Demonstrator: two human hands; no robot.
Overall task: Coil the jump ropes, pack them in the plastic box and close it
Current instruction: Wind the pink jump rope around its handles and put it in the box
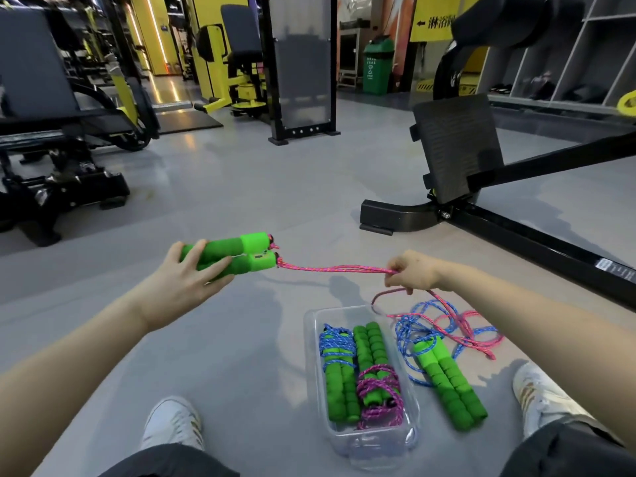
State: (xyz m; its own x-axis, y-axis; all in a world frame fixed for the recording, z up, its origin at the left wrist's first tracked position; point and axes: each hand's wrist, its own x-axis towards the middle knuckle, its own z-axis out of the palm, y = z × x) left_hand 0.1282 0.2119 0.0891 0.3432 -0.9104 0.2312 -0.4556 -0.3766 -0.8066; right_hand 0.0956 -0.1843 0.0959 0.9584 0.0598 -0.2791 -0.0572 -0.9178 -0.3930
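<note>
Two coiled ropes (344, 373) already lie in the box (314, 356). Just right of it, on the floor (241, 339), the loose blue rope (447, 383) overlaps the pink rope's (330, 269) slack; winding could snag or drag it. Right hand (414, 271) pinches the pink rope, left hand (182, 280) grips its handles (237, 254).

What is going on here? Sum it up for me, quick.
A person sitting on a gym floor is coiling a jump rope. The left hand holds its two green handles together, and the right hand pinches the pink rope stretched out from them. The open plastic box holds a blue bundle and a pink bundle, both coiled. A loose blue rope lies on the floor right of the box. No lid shows.
</note>
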